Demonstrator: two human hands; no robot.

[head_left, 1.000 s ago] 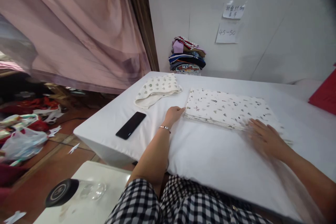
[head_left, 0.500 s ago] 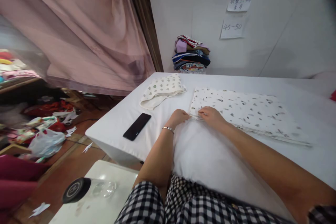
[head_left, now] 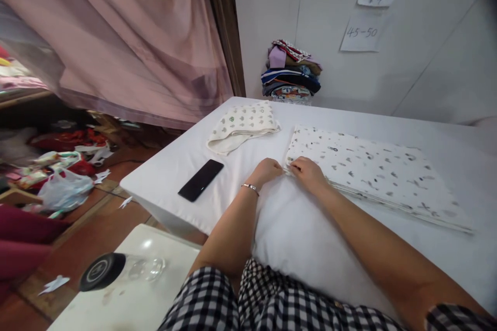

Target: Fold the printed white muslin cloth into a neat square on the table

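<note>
- Both hands meet at the near left corner of the cloth (head_left: 373, 170), a white printed piece folded flat into a long rectangle on the table (head_left: 182, 165). That corner is where the layered edges come together, so it is the natural spot to pinch or even them up.
- The left hand (head_left: 266, 171) rests at the table just beside the corner, fingers curled under; whether it grips an edge or only steadies the fabric I cannot tell.
- The right hand (head_left: 308, 173) lies on the corner itself, fingertips bent onto the edge, seemingly nipping the layers, though the pinch is hidden by the fingers.
- The right forearm crosses low over the bare table front, which keeps the wrist level with the thin stack.
- A bracelet (head_left: 250, 186) sits on the left wrist.
- A second, smaller folded piece (head_left: 243, 126) with a similar print lies apart toward the far left corner, set aside from the one in hand.
- A phone (head_left: 201, 180) lies face up near the left edge, well clear of the fabric.
- A pile of clothes (head_left: 292, 76) stands against the wall beyond the table, under two paper notes (head_left: 363, 33).
- A bottle (head_left: 122, 270) lies on its side on a low stool (head_left: 155, 248) by the person's knee.
</note>
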